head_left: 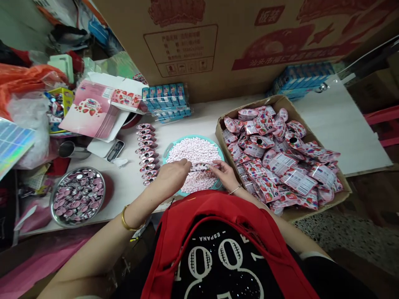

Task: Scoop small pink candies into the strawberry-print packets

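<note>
A small pink-and-white candy pouch (200,167) lies level over a turquoise basin (165,154) full of pale pink candies (195,150). My left hand (172,177) is closed at the pouch's left end, its fingertips partly hidden. At the other end, the fingers of my right hand (226,174) pinch the pouch. Left of the basin, several similar pouches stand in a row (147,154) with dark round openings upward. On the right, a cardboard carton (225,143) holds a heap of plump strawberry-print pouches (271,160).
A metal bowl (102,182) of pink and silver caps stands at the table's left. Behind it are a scale (107,150), a metal scoop (70,149) and flat pink boxes (90,110). Blue packs (166,99) sit before a large cardboard box (230,37).
</note>
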`<move>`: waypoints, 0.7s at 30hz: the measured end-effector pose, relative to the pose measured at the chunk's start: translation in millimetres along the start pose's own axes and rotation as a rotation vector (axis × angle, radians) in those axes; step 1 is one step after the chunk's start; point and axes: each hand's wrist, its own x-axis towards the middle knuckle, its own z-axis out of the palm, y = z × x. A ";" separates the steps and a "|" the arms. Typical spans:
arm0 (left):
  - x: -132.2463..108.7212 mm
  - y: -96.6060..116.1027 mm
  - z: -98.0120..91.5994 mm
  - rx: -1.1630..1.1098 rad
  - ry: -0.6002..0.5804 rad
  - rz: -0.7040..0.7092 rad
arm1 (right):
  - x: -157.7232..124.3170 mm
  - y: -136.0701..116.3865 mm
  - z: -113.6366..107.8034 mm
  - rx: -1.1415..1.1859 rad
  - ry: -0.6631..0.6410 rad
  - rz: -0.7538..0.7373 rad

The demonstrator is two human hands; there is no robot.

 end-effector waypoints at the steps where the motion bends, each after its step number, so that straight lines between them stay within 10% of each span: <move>1: 0.9 5.6 -3.3 0.023 0.004 0.004 | -0.4 -0.3 0.4 0.012 -0.005 0.009; 8: -9.0 -22.1 -2.0 0.145 0.003 -0.049 | 3.6 -7.0 -6.3 0.090 0.024 0.053; 14: -9.1 -78.0 88.0 -0.006 -0.067 -0.190 | 31.4 -1.5 -3.4 0.117 0.124 0.004; 21: 38.1 -38.4 167.9 -0.342 0.115 -0.156 | 37.8 2.9 20.9 0.143 -0.010 0.110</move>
